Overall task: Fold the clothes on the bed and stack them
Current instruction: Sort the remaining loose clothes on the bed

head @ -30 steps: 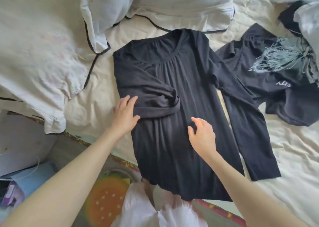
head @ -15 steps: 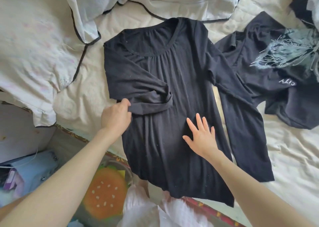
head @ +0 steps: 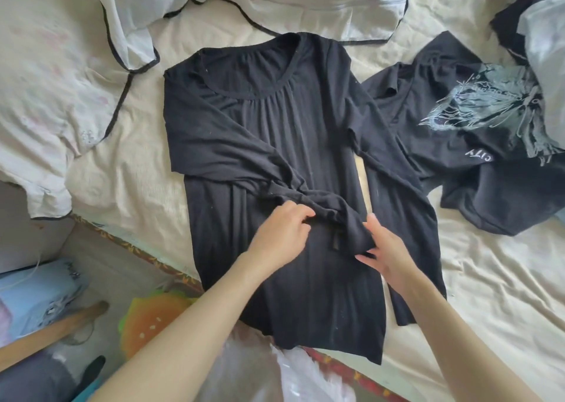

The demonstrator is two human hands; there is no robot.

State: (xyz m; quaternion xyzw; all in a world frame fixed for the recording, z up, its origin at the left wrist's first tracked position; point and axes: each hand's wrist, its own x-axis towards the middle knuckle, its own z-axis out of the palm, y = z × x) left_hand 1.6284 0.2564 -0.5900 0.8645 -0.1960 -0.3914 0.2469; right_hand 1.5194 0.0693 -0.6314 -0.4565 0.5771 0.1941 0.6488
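Your left hand [head: 282, 233] pinched the folded sleeve [head: 244, 160] across the black top [head: 305, 138]; your right hand [head: 386, 253] gripped its cuff [head: 356, 233], fingers curled.

I am seeing both bare forearms reaching up from the bottom edge and converging toward the middle of the view. My left hand [head: 279, 236] is lying palm down, its fingers curling in and pinching a fold of the black long-sleeved fabric top [head: 275, 132] at the fingertips. My right hand [head: 386, 253] is sitting just beside it, turned partly on edge, with the thumb pointing up and the fingers bending under the bunched end of the sleeve. The two hands are staying close but not touching.
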